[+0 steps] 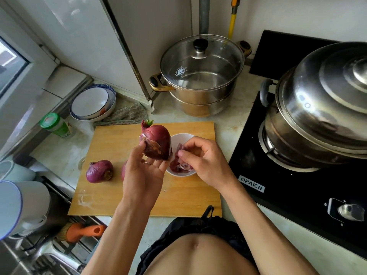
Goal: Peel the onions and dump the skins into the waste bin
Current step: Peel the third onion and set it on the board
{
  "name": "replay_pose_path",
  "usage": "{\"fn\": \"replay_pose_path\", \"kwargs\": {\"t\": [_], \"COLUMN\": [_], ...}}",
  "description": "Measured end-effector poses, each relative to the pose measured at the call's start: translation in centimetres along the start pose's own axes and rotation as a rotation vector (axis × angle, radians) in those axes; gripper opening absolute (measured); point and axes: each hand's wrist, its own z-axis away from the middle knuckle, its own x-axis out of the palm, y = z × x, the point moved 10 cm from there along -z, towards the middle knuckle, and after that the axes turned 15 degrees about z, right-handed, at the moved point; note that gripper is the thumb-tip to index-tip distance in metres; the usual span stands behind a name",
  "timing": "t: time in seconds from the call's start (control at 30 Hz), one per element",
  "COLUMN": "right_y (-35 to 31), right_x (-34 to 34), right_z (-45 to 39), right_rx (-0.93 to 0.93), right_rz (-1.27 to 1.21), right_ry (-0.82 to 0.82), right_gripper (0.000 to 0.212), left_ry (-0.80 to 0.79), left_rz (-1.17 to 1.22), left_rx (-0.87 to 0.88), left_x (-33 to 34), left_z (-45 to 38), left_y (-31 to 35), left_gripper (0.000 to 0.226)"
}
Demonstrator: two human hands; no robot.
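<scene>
Red onion (155, 142), raised above the wooden cutting board (111, 151) in the left hand (145, 171) fingertips, should stay steady while the right hand (202, 161) drops its pinched skin scrap (181, 149) into the white bowl (179, 138) (already holding peelings).

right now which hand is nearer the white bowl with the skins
Right. The right hand hovers directly over the white bowl, pinching a piece of skin. The left hand holds an onion up just beside its left rim.

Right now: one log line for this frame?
left hand: holds onion | right hand: pinches skin over bowl | board: spare onion
</scene>
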Motion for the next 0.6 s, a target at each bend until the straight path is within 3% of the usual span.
{"fn": "replay_pose_path", "kwargs": {"t": [0.17,0.4,0.6], "right_y": [1.8,2.4,2.5], "right_x": [-1.9,-1.4,-0.7], "right_z": [-0.4,-0.3,-0.4], "right_rx": [0.09,0.12,0.104], "right_rz": [0.258,0.509,0.472], "right_ry": [0.14,0.136,0.066], "right_gripper": [0.01,0.022,0.015], "left_ry": [0.02,0.056,0.057], "left_rz": [-0.001,-0.038,-0.065], "left_rx": [0.012,-0.069,-0.139], "left_x": [-0.5,-0.8,-1.2], "left_z": [-0.3,0.4,0.3], "left_y": [0.7,-0.3,-1.2], "left_gripper": [0.054,0.065,0.061]}}
